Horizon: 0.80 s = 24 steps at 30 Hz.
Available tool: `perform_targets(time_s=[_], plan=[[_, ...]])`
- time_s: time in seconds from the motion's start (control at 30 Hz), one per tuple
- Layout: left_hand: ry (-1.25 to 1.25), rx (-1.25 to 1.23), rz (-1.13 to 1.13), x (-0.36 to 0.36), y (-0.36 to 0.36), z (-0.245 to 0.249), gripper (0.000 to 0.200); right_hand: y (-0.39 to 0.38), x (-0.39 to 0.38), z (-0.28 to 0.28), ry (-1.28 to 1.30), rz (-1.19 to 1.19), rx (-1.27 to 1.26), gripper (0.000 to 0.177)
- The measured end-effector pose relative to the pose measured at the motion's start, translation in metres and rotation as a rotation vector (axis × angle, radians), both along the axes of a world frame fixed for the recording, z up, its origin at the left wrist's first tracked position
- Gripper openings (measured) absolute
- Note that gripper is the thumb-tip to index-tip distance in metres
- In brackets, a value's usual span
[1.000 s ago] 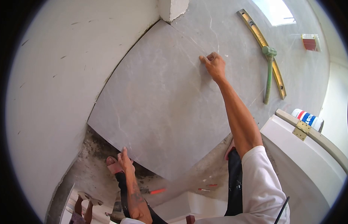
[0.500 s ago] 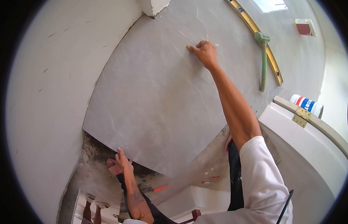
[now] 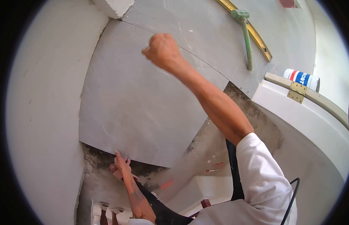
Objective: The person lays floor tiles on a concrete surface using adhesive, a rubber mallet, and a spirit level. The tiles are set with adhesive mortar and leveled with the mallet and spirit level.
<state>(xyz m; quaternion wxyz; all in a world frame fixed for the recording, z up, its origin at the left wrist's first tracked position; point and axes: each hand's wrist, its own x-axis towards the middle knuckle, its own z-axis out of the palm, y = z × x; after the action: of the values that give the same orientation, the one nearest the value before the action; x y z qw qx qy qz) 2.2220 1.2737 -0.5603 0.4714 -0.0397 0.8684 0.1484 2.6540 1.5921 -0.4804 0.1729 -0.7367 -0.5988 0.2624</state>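
Note:
A large grey marbled floor tile (image 3: 144, 101) lies in front of me, along the white wall. My left hand (image 3: 122, 164) grips its near edge, thumb on top and fingers at the edge and partly hidden below. Over the far part of the tile is my right hand (image 3: 162, 50), closed in a fist and slightly blurred; no object shows in it. Past the fist, a dark joint line separates this tile from another grey tile (image 3: 204, 33). Rough dark floor shows under the near edge.
A green mallet (image 3: 245, 39) lies across a yellow spirit level (image 3: 253, 33) on the far tiles. At right are a white bucket (image 3: 302, 79) and a white door panel with a brass hinge (image 3: 296, 92). A red-and-white marker (image 3: 212, 170) lies on the floor; another person's feet (image 3: 110, 208) show lower left.
My right hand has lifted from the joint and moved left, going from pinched fingers to a fist. The joint looks wider and darker. My left hand stays at the near edge; the view has shifted.

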Motion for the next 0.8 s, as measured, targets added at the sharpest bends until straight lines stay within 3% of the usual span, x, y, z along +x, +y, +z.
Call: perform_targets(time_s=[0.1, 0.17, 0.23, 0.3, 0.33, 0.4, 0.5, 0.67, 0.8], plan=[[-0.12, -0.2, -0.286, -0.003, 0.023, 0.024, 0.092, -0.046, -0.029, 0.012, 0.069, 0.053, -0.115, 0.029], [-0.097, -0.39, -0.778, -0.006, 0.047, 0.041, 0.099, -0.081, -0.026, 0.017, 0.098, 0.049, -0.189, 0.035], [0.037, -0.314, -1.183, 0.012, 0.059, 0.046, 0.106, -0.127, -0.009, 0.004, 0.078, 0.052, -0.128, 0.06], [0.289, 0.046, -1.455, 0.054, 0.044, 0.046, 0.114, -0.175, 0.013, -0.001, -0.083, 0.116, -0.148, 0.086], [0.252, 0.059, -1.445, 0.083, 0.049, 0.051, 0.121, -0.194, 0.03, -0.004, -0.165, 0.148, -0.157, 0.1], [0.182, 0.067, -1.43, 0.147, 0.064, 0.057, 0.135, -0.225, 0.067, -0.014, -0.179, 0.179, -0.262, 0.108], [0.273, -0.178, -1.234, 0.214, 0.071, 0.042, 0.149, -0.237, 0.108, -0.036, -0.172, 0.206, -0.279, 0.113], [0.372, -0.063, -1.341, 0.189, 0.061, 0.009, 0.156, -0.217, 0.147, -0.065, -0.158, 0.327, -0.219, 0.112], [0.353, -0.065, -1.337, 0.192, 0.058, 0.011, 0.158, -0.211, 0.144, -0.07, -0.104, 0.454, -0.186, 0.104]])
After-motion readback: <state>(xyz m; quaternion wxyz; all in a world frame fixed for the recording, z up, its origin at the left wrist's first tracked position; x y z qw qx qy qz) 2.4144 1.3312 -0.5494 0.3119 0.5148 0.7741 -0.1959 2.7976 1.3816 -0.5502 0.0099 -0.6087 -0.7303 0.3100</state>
